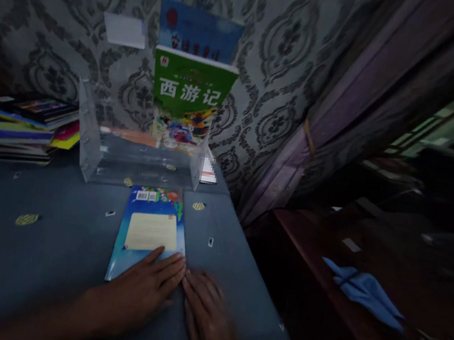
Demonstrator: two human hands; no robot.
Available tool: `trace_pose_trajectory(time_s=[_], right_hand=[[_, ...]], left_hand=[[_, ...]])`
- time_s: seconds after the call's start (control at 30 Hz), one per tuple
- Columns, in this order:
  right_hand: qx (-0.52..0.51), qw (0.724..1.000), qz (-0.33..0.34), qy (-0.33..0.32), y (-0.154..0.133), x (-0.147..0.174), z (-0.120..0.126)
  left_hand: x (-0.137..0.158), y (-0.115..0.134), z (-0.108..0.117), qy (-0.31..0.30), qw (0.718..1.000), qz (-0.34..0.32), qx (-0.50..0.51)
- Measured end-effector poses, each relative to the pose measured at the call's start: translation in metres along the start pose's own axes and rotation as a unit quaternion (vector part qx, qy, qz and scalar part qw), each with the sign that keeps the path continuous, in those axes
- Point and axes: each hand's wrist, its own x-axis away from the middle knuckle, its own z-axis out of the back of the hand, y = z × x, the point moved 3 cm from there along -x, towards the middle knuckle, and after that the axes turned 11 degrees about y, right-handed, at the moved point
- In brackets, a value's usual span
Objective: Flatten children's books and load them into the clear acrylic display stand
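Observation:
A blue book (152, 233) with a cream panel and barcodes on its cover lies flat on the table. My left hand (152, 283) rests on its lower right part, fingers stretched out and lying flat. Just beyond the book's right edge is my right hand (205, 307), its fingers extended and their tips close to the left fingertips. Neither hand grips anything. Behind the book stands a clear plastic rack (87, 136). In its right part a green book (188, 93) with white characters stands upright, in front of a taller blue book (203, 28).
A stack of books (26, 126) sits on the table (64, 247) left of the rack. A white card (125, 31) shows against the patterned wall. Right of the table edge are a tied curtain (284, 168) and a lower dark red surface with a blue cloth (364, 291).

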Motion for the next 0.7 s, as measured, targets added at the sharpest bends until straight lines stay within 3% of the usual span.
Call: trace_pose_trajectory(time_s=[0.33, 0.7], right_hand=[[-0.03, 0.999, 0.018, 0.019, 0.002, -0.001, -0.003], [-0.035, 0.997, 0.062, -0.028, 0.0, -0.009, -0.007]], left_hand=[[0.009, 0.02, 0.002, -0.012, 0.997, 0.062, -0.049], [0.058, 0.036, 0.02, 0.023, 0.979, 0.182, -0.094]])
